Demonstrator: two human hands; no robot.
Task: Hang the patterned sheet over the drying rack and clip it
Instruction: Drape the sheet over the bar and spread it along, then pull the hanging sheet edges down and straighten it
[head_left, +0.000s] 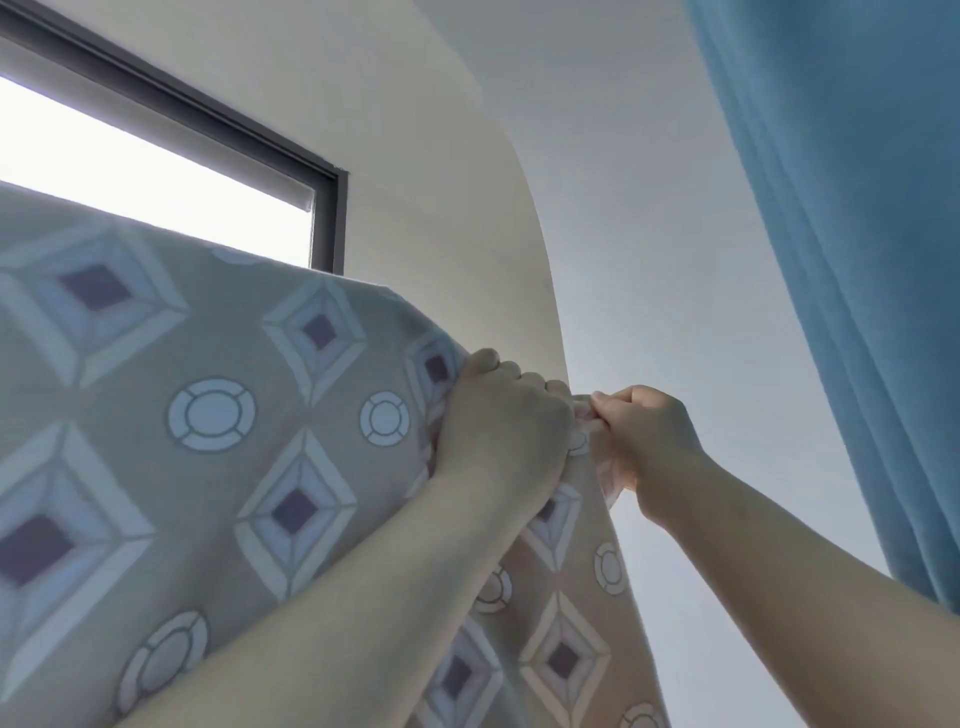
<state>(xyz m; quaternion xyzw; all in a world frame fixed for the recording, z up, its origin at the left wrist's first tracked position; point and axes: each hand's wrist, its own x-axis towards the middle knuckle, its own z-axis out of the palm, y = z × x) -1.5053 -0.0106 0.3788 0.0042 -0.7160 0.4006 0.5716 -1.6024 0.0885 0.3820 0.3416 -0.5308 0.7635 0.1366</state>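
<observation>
Gripping sheet (208, 467) edge, left hand (501, 421) beside right hand (644, 436)

Not much of the person to see here, just two arms. The left hand (501, 415) and right hand (644, 441) are both bare. The left forearm (337, 613) and right forearm (805, 561) are bare too, right down to where they leave the frame. The thumbnail (598, 398) on the right hand looks trimmed short.
</observation>
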